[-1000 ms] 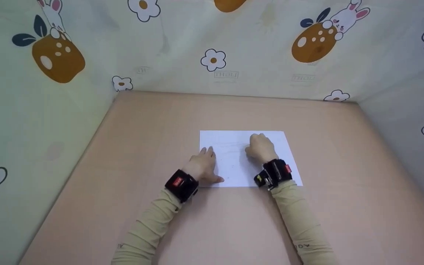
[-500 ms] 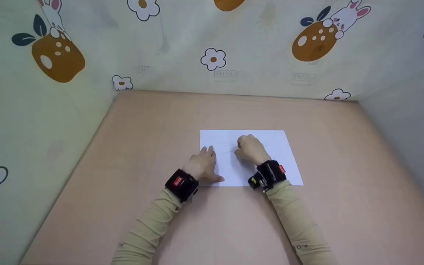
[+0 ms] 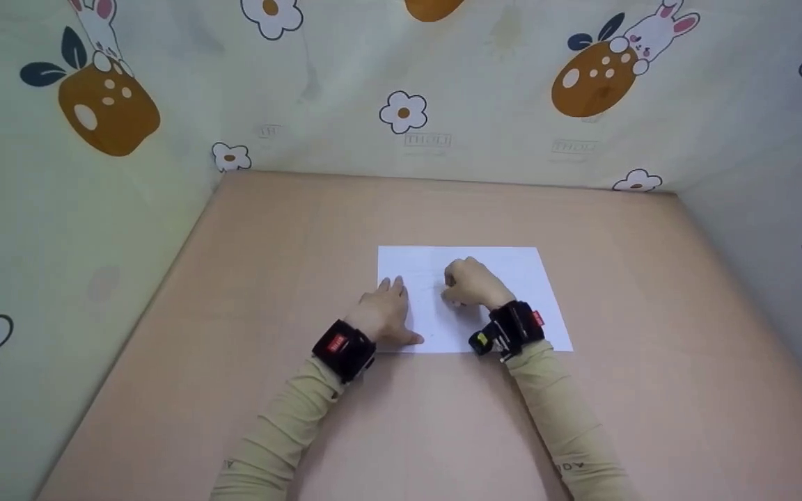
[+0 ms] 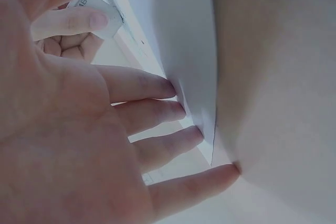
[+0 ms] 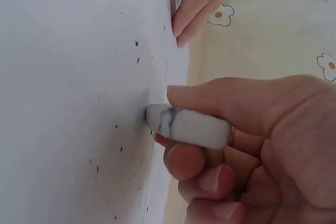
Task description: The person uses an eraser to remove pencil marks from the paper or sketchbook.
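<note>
A white eraser [image 5: 197, 128] with dark smudges sits between the thumb and curled fingers of my right hand [image 3: 479, 284], its tip touching the sheet of white paper [image 3: 512, 268]. Dark crumbs and faint lines show on the paper in the right wrist view. My left hand [image 3: 381, 313] rests on the paper's left side with fingers straight and spread. In the left wrist view, three fingertips touch the paper [image 4: 186, 40], while another finger reaches the table past its edge. The head view hides the eraser behind the right hand.
The paper lies on a light brown table [image 3: 289, 236]. Patterned cloth walls [image 3: 345, 76] with flowers and rabbits stand at the back and both sides. Black camera straps [image 3: 344, 351] sit on both wrists.
My right hand has moved left across the paper with the eraser, mostly in the first half second. The left hand and the paper have stayed in place.
</note>
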A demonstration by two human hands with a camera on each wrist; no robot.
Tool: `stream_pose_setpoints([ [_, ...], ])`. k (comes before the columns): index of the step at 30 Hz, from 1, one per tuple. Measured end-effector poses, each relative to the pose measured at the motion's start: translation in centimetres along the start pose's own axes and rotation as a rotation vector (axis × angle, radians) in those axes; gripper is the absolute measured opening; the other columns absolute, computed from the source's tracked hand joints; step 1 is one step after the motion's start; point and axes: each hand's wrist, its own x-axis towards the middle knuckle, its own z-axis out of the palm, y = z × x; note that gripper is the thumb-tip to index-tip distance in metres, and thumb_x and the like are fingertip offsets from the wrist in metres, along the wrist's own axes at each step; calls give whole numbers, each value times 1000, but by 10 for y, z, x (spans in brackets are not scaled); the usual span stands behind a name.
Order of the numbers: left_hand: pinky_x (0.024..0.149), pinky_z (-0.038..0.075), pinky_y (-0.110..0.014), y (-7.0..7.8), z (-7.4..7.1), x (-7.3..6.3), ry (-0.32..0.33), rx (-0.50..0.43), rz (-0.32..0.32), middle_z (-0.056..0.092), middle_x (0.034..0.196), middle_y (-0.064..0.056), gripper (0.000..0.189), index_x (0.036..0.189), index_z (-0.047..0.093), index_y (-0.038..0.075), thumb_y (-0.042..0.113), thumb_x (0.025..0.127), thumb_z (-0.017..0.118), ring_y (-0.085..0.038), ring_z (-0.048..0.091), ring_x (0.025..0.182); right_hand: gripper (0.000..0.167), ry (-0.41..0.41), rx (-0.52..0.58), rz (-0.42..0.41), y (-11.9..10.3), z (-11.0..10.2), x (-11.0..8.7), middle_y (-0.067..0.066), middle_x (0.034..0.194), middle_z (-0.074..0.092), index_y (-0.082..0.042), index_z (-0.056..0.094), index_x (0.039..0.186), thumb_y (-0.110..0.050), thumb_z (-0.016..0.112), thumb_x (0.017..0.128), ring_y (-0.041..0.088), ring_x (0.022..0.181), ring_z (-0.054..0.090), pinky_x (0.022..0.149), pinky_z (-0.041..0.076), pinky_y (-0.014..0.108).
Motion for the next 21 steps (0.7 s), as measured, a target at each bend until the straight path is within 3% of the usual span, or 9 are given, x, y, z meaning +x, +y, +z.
stream_pose_setpoints([
  [2,115,32,-48,0,0,0,-1,-8,-2,18,159,-17,102,148,23,-3,56,79,68,-32,19,147,10,-9,41,30,4,-3,-1,0,61,57,0,66,73,-10,66,78,13,56,50,52,39,20],
  [4,116,31,-47,0,0,0,-3,-6,3,18,159,-17,102,148,23,-3,56,79,68,-32,18,147,9,44,36,87,11,-6,-2,1,57,57,1,65,71,-7,64,76,12,49,49,46,38,20],
  [7,116,31,-46,0,0,-1,-2,5,7,18,159,-17,101,148,23,-3,56,80,67,-32,18,147,8,147,-30,178,19,-8,-5,8,64,56,3,63,70,-4,61,73,18,53,49,46,37,25],
  [9,115,31,-47,-1,0,-2,-3,13,10,18,159,-17,100,148,24,-3,56,80,67,-32,18,147,7,178,-83,187,19,-8,-5,11,70,56,4,62,72,-3,59,73,22,58,49,48,38,28],
  [11,115,32,-47,-2,1,-3,-7,18,6,18,159,-17,100,148,24,-3,56,80,67,-32,19,147,7,150,-103,146,15,-6,-4,11,72,55,4,62,74,-3,59,73,22,61,49,50,40,29],
  [15,111,37,-48,-3,0,-2,-5,27,3,21,158,-18,101,147,26,-4,56,79,68,-32,20,147,8,9,-20,18,7,-6,-1,6,64,60,1,64,74,-6,64,74,16,58,52,52,41,23],
  [17,110,38,-48,-2,-1,-1,0,26,7,22,158,-18,101,147,27,-4,56,78,69,-32,21,146,9,-30,45,24,9,-7,-1,3,61,62,0,66,74,-9,66,76,13,56,53,52,42,20],
  [21,112,36,-49,-2,-2,-1,5,17,14,21,158,-18,101,147,25,-5,55,79,69,-33,21,146,11,76,26,119,21,-10,-3,8,68,62,2,66,75,-8,65,75,17,57,53,50,42,24],
])
